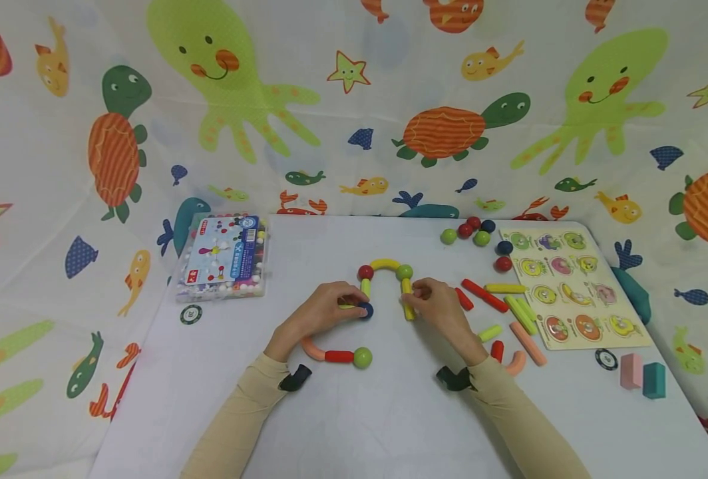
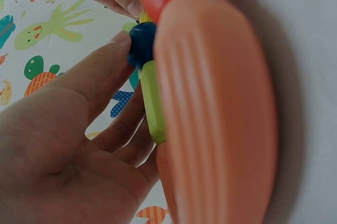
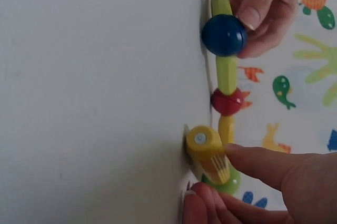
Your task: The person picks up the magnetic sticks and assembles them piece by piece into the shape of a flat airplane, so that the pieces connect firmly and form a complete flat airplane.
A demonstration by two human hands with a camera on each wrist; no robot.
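My left hand (image 1: 324, 309) pinches a dark blue ball (image 1: 366, 310) between thumb and fingers, a light green rod (image 2: 152, 103) joined to it. From that ball another light green rod (image 1: 365, 288) runs up to a red ball (image 1: 365, 272). A curved yellow piece (image 1: 384, 264) links the red ball to a green ball (image 1: 404, 271). My right hand (image 1: 440, 307) holds a yellow rod (image 3: 208, 155) that hangs off this green ball; a metal disc shows on its free end. Nearer me, a curved salmon piece (image 1: 312, 349), red rod (image 1: 339, 356) and green ball (image 1: 362, 358) form the chain's lower end.
Loose rods, such as a red one (image 1: 484, 295), lie right of my right hand. Several loose balls (image 1: 464, 230) sit behind them. A fruit puzzle board (image 1: 545, 286), two small blocks (image 1: 631, 370) and a round chip (image 1: 606, 359) are at right. A boxed set (image 1: 219, 256) stands back left.
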